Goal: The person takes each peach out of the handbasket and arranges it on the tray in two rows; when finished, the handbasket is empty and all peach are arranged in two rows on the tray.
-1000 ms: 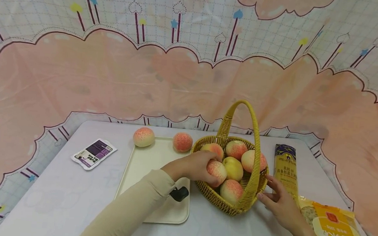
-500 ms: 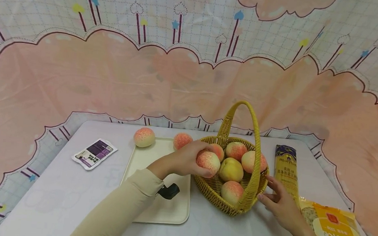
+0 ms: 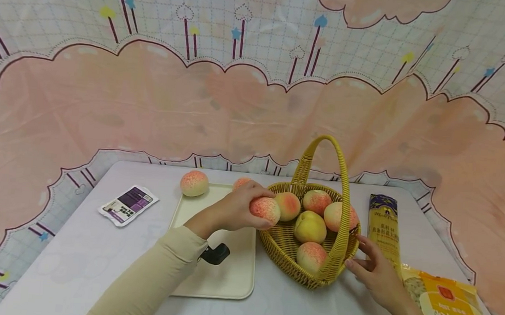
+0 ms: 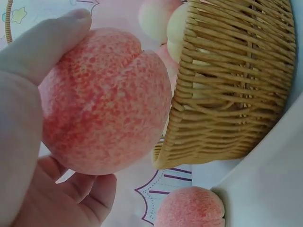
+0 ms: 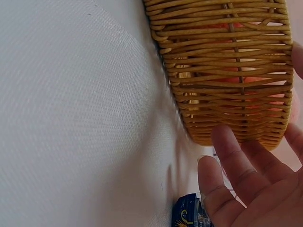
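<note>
My left hand (image 3: 232,210) grips a red-speckled peach (image 3: 266,211) just over the left rim of the yellow wicker basket (image 3: 282,261). In the left wrist view, thumb and fingers lie around that peach (image 4: 109,104), which is apart from the basket wall (image 4: 236,85). Inside the basket lie several more peaches, among them a yellow one (image 3: 310,227). My right hand (image 3: 378,278) rests at the basket's right side. In the right wrist view its extended fingers (image 5: 227,144) touch or nearly touch the woven wall (image 5: 227,75).
A cream tray (image 3: 225,274) lies left of the basket. One peach (image 3: 194,183) sits at its far left corner; another (image 3: 242,182) is partly hidden behind my left hand. A white-purple pouch (image 3: 128,205) lies far left. A spaghetti pack (image 3: 384,222) and an orange bag (image 3: 456,307) lie right.
My left hand has lifted the peach out from among the others and moved it left and up to the basket's left rim. The right hand has stayed at the basket.
</note>
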A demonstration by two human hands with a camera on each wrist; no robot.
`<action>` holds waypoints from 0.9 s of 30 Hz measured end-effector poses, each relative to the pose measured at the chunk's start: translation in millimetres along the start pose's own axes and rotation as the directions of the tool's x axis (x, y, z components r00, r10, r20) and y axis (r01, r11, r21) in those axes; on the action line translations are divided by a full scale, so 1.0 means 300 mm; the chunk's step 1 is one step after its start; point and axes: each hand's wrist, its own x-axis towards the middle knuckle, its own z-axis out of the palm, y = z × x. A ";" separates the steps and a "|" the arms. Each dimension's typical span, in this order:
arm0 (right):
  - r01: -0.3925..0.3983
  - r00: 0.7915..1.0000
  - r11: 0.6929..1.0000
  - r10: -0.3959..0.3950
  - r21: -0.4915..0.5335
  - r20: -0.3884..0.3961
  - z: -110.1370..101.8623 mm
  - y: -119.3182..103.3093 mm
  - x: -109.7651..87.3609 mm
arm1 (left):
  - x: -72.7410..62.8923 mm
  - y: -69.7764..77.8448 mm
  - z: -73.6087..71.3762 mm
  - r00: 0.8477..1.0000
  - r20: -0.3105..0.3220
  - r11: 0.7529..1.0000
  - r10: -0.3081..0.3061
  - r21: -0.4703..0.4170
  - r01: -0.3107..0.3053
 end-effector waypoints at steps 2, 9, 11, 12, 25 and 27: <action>0.001 1.000 1.000 -0.001 0.003 -0.005 0.000 0.001 -0.001 | 0.005 -0.003 0.007 1.000 -0.009 1.000 0.001 -0.003 -0.001; 0.003 1.000 1.000 -0.003 0.003 0.011 0.004 0.009 -0.001 | 0.012 0.004 0.017 1.000 -0.012 0.999 0.007 -0.032 -0.007; 0.009 1.000 1.000 -0.009 0.004 0.005 0.005 0.008 -0.002 | 0.010 0.005 0.016 1.000 -0.004 0.999 0.019 -0.026 -0.019; 0.012 1.000 1.000 -0.012 0.003 0.004 0.005 0.007 -0.003 | 0.008 0.006 0.015 1.000 0.001 1.000 0.020 -0.022 -0.020; 0.017 1.000 1.000 -0.017 0.000 0.011 -0.001 -0.001 -0.002 | 0.006 -0.016 0.002 0.993 0.069 0.995 0.094 0.010 -0.095; 0.012 1.000 1.000 -0.012 0.000 0.006 -0.001 0.000 -0.002 | 0.004 -0.017 0.004 0.994 0.057 0.995 0.094 0.010 -0.094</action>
